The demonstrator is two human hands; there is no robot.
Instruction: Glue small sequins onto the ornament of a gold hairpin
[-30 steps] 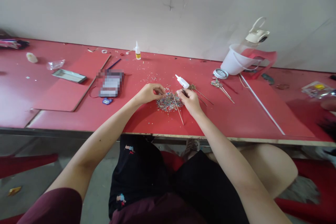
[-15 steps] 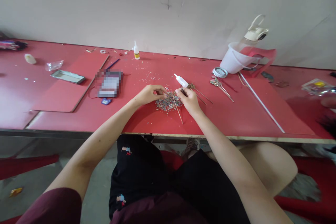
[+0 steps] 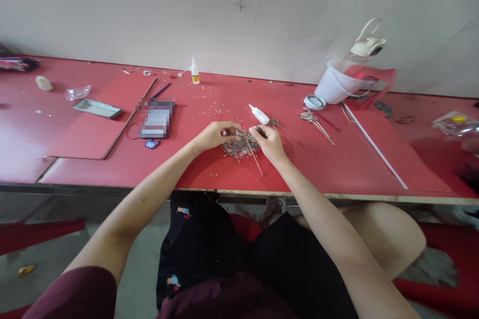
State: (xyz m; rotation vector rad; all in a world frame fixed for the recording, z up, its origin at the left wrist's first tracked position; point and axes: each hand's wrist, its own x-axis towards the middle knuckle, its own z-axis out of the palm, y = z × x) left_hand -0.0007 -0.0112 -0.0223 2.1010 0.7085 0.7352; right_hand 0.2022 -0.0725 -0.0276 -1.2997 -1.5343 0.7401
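Frame centre: left hand (image 3: 215, 134) pinches a small piece over bead pile (image 3: 239, 147); right hand (image 3: 270, 142) grips thin stick (image 3: 255, 158).

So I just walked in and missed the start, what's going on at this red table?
A seated person works over a heap of tiny multicoloured bits on the red table. The right hand pinches a thin stick with a decorated head and also holds a small white glue bottle. The left hand has its fingers at the heap, beside the stick's head. More decorated sticks lie to the right.
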